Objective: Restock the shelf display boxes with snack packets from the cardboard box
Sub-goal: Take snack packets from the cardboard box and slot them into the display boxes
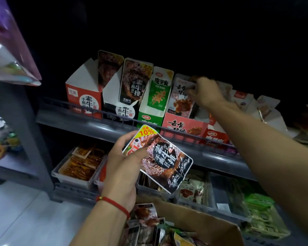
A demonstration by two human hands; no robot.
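Head view: my left hand point(122, 167) grips a black snack packet point(160, 161) in its fingers, held below the shelf rail point(114, 116). Right hand point(205, 92) is up in the pink display box point(184, 119), fingers curled on a packet there; blurred, so I can't tell how firm the grip is. Risk: the packet could catch the rail or the torn black display box point(122, 102) and tip it. Cardboard box point(199, 226) sits below, green box point(154, 103) crowds alongside.

left hand point(122, 167) holds black packet point(160, 161) | right hand point(205, 92) pinches packet in pink display box point(183, 124)
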